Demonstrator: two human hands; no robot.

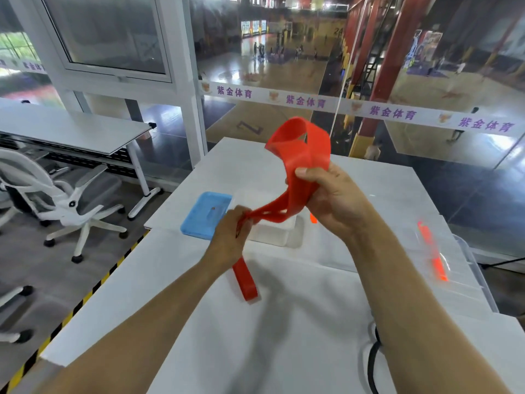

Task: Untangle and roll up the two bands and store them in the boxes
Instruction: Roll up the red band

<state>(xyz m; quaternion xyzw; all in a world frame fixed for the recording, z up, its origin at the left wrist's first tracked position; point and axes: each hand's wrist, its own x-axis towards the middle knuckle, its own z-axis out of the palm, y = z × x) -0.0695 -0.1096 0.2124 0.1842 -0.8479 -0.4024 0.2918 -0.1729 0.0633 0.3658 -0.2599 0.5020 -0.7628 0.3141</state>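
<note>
Above the white table (284, 322), mid-frame, both hands hold a tangle of red band (301, 155) off the surface. The right hand (332, 200) has its fingers curled around the wide upper loops, thumb pressed on the front face, with the loops fanning out toward 12 o'clock. The left hand (230, 237) pinches the narrower twisted strands at about 8 o'clock from the right hand; a tail hangs from it toward 6 o'clock, its folded end at or just over the tabletop, contact unclear. I cannot tell whether this is one band or two twisted together. Judged handling: flat rubbery strip, light, floppy, stretchy and probably grippy, so it should snag on itself rather than slide; best taken on the flat faces near a crossing, with loops eased apart instead of yanked. A blue lid or tray (206, 214) lies at 10 o'clock from the left hand, with a clear plastic box (277, 233) just beside it, behind the hands. At 3 o'clock, near the table edge, sits another clear container (466, 268) with something orange (433, 251) in it, too blurred to identify. Readable writing: the strip on the glass partition (392, 112) repeats "紫金体育" in purple beside an emblem. The band carries no legible label.
</note>
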